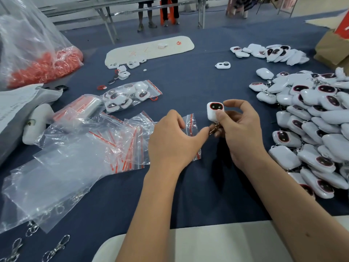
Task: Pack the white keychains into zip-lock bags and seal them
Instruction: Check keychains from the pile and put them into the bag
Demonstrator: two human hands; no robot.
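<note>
White keychain up over blue desk, ready for bagging.
Pinched in right hand by thumb and fingers; left hand gripping small zip-lock bag, likely to open it.

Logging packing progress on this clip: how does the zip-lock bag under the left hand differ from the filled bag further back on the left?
The bag under the left hand, the small zip-lock bag, looks empty and flat; the filled bag bulges with several white keychains. The small zip-lock bag is partly covered by fingers; the filled bag lies untouched. Both are clear with a red strip.
</note>
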